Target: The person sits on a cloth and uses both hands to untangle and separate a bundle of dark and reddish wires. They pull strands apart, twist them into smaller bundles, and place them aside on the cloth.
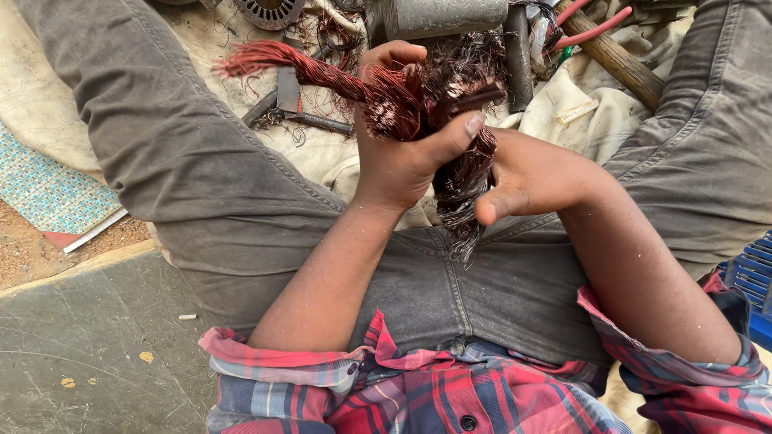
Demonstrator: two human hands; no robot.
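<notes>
Head view: left hand (398,157) clamped around a tangled bundle of copper winding wire (418,100) above the lap, thumb pressed across it. Right hand (523,181) curled on the bundle's darker lower strands, fingers mostly hidden. Best kept gripped firmly near the knot, pulling evenly. Thin, springy, reddish lacquered strands; metal cylinder (438,16) and wooden handle (619,60) beyond, on crumpled cloth (563,104).

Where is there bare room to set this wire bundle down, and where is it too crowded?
Free: the grey slab beside the left thigh, and the pale cloth beyond that thigh, next to the patterned mat. Crowded: between the knees, where metal scraps, a grey cylinder and a wooden handle lie close behind both hands gripping the copper wire bundle.
</notes>
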